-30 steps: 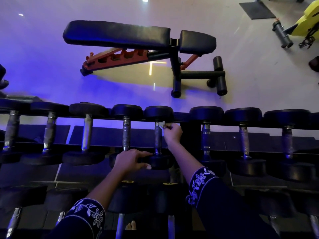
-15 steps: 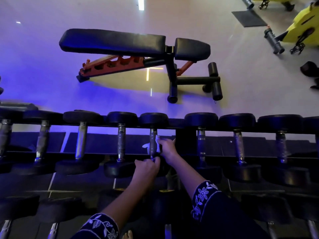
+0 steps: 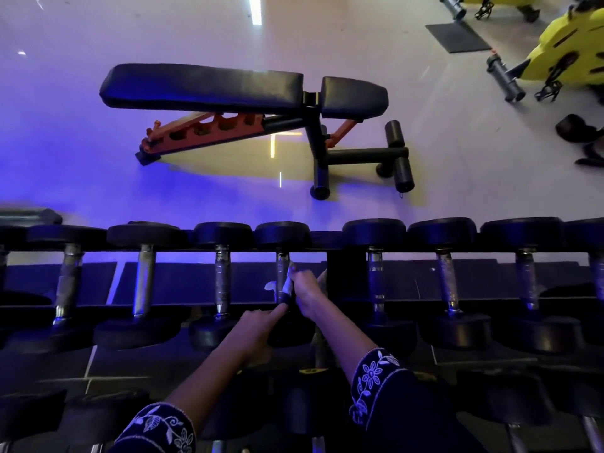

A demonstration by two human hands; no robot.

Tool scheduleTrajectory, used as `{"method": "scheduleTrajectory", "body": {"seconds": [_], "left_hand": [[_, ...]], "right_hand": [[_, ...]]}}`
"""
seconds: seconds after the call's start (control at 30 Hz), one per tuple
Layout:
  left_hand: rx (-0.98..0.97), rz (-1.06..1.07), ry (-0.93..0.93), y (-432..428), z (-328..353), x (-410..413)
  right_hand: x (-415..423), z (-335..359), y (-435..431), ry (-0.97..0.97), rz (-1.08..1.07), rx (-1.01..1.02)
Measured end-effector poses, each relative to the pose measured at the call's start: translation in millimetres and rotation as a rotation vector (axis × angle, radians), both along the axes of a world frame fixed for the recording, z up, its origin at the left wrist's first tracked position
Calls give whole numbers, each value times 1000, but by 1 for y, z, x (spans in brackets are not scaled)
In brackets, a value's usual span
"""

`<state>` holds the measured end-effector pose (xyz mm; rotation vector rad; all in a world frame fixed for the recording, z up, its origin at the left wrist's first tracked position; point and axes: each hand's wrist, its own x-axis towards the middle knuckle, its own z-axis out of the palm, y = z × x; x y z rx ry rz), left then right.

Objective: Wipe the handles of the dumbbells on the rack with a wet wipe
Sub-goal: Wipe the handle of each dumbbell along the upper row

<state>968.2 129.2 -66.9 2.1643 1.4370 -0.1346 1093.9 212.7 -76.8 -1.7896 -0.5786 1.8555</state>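
The soft wet wipe is clenched round the stiff handle by the right grip; the heavy head is held by the left grip.

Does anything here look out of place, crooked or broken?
Nothing much stands out. The dumbbells sit in an even row on the rack, and the bench stands upright on the floor. The only loose things are some dark items lying on the floor at the far right, too dim to identify.
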Motion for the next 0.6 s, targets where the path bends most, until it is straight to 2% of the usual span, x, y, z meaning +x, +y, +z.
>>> {"method": "scheduleTrajectory", "body": {"seconds": [0.1,0.27,0.4,0.47,0.6], "left_hand": [[-21,4,-54,-1,-7,-2],[-6,21,49,-4,-9,2],[-10,50,102,-6,-8,2],[-8,53,100,-7,-7,4],[-31,70,115,-6,-6,6]], "right_hand": [[0,2,0,-56,-13,40],[4,3,13,-144,-83,101],[5,0,19,-68,-144,99],[6,25,0,-25,-98,79],[15,26,-24,68,-19,63]]}}
